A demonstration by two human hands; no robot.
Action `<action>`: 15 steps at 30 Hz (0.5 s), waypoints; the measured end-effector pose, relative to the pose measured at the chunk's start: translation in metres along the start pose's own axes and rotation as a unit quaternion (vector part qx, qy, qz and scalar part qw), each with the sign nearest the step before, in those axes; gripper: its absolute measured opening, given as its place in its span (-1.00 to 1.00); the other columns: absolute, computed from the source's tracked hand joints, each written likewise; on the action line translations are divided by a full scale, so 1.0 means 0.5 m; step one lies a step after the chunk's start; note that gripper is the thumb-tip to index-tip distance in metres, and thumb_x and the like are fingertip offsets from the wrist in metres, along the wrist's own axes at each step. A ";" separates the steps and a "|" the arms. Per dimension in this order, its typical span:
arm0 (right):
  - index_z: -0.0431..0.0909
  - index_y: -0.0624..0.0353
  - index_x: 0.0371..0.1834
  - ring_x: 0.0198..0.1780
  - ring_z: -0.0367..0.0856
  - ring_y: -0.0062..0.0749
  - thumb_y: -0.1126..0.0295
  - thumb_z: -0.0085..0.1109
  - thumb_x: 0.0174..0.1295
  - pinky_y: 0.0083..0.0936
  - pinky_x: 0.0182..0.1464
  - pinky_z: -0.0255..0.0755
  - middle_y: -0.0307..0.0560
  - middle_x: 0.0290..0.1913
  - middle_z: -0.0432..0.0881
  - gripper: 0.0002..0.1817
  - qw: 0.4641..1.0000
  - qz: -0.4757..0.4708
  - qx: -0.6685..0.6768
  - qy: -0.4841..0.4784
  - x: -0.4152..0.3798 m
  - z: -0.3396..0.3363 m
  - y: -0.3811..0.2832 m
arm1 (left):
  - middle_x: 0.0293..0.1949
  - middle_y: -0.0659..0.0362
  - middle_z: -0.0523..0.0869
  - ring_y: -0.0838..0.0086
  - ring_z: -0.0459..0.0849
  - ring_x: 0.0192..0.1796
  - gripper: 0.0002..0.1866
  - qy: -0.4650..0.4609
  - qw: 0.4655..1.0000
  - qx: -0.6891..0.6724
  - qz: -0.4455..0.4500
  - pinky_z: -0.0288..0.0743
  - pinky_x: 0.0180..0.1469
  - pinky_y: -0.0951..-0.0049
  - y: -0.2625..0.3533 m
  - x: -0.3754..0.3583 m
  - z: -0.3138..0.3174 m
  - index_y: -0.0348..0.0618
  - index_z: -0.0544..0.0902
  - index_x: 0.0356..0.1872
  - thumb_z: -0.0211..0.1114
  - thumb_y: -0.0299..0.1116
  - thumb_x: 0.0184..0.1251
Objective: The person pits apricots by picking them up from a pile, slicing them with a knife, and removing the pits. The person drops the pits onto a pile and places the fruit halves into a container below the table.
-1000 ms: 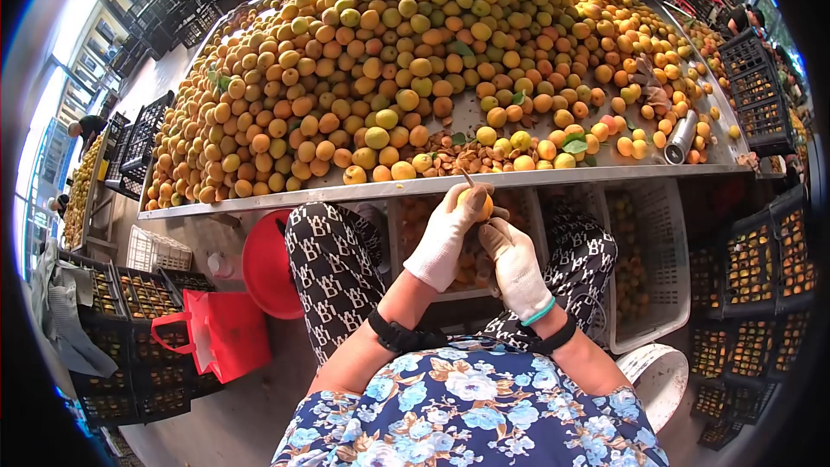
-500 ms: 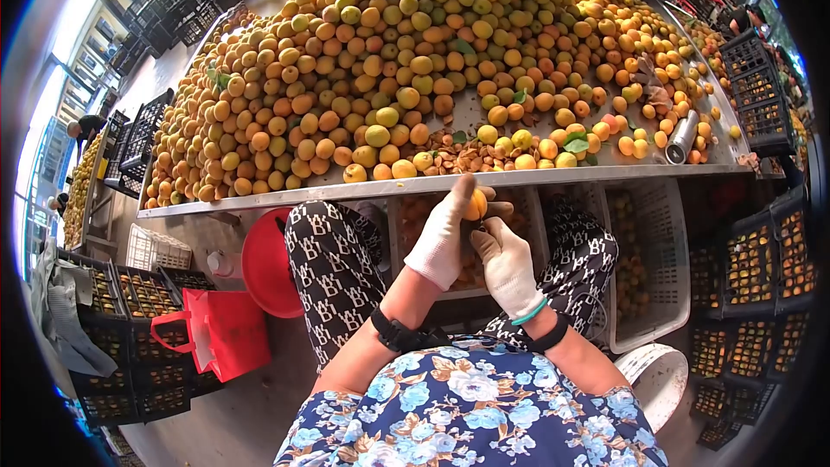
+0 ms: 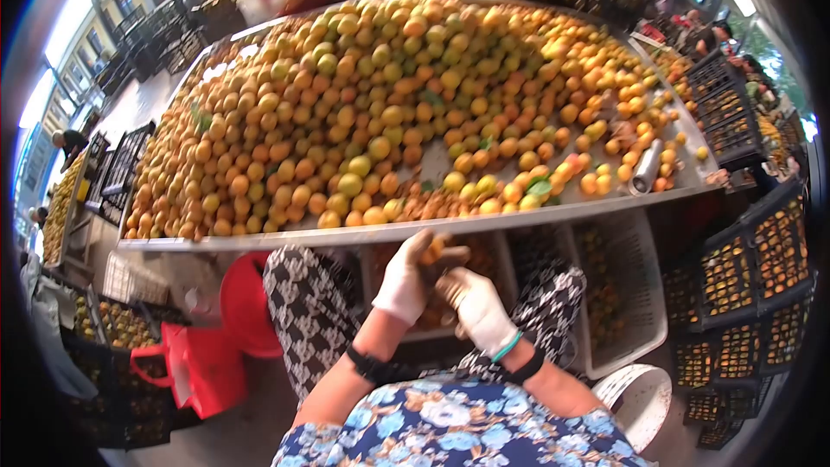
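My left hand (image 3: 408, 278), in a white glove with dirty brownish fingertips, grips an orange-yellow apricot (image 3: 433, 249) just in front of the table's near edge. My right hand (image 3: 474, 301), gloved the same way, is right beside it with fingers bent together toward the fruit; what they hold, if anything, is hidden and blurred. Beyond both hands a big heap of apricots (image 3: 346, 112) covers the metal-rimmed table (image 3: 346, 235). Brown scraps (image 3: 430, 205) lie among the fruit near that edge. Below my hands, between my knees, a crate (image 3: 508, 272) holds more fruit.
A grey crate (image 3: 654, 294) and white bucket (image 3: 644, 402) stand at my right. Left are a red basin (image 3: 246, 303) and red bag (image 3: 203, 372). A metal cylinder (image 3: 647, 166) lies on the table. Black crates (image 3: 735, 268) of fruit are stacked right. People work across the table.
The view has tilted up, so the table sits lower and people opposite show more. Both hands stay together at the apricot, the right one slightly turned and blurred.
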State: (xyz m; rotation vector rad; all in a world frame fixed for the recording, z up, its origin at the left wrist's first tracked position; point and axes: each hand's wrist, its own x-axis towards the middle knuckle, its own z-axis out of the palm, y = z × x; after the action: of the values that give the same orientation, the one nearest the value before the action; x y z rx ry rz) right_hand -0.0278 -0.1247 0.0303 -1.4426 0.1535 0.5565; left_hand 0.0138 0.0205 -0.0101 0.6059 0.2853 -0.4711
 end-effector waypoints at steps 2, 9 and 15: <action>0.58 0.16 -0.17 -0.62 0.49 -0.71 0.20 0.24 0.45 -0.70 -0.70 0.28 -0.34 -0.47 0.55 -0.76 1.000 0.014 -0.001 0.004 -0.008 -0.014 -0.010 | -0.09 -0.19 0.78 0.00 0.76 -0.04 -0.49 0.012 0.998 0.006 0.057 0.61 0.11 0.04 0.011 0.008 -0.008 -0.20 0.61 0.02 0.24 0.10 0.44; 0.62 0.15 0.07 -0.36 0.72 -0.38 0.31 0.49 0.17 -0.53 -0.29 0.59 -0.04 -0.30 0.74 -0.58 0.896 -0.342 -0.255 0.124 0.024 -0.061 -0.061 | -0.05 -0.11 0.74 0.03 0.78 -0.15 -0.40 0.007 0.999 0.006 -0.039 0.71 -0.14 0.00 0.000 -0.014 0.034 -0.31 0.54 0.18 0.13 0.10 0.50; 0.63 0.10 0.14 -0.19 0.71 -0.29 0.28 0.50 0.10 -0.41 -0.06 0.57 -0.02 -0.19 0.75 -0.50 0.944 -0.222 -0.244 -0.023 0.030 -0.068 -0.089 | -0.13 0.04 0.73 0.28 0.79 -0.24 -0.72 -0.063 0.983 0.174 -0.007 0.74 -0.33 0.36 -0.001 -0.041 0.044 -0.22 0.51 0.20 0.16 -0.43 0.56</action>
State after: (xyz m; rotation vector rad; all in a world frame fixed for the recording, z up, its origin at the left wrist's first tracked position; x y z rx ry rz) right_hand 0.0131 -0.1545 0.0589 -1.8714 -0.3680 0.2595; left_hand -0.0013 0.0139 0.0149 0.9119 0.0861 -0.5768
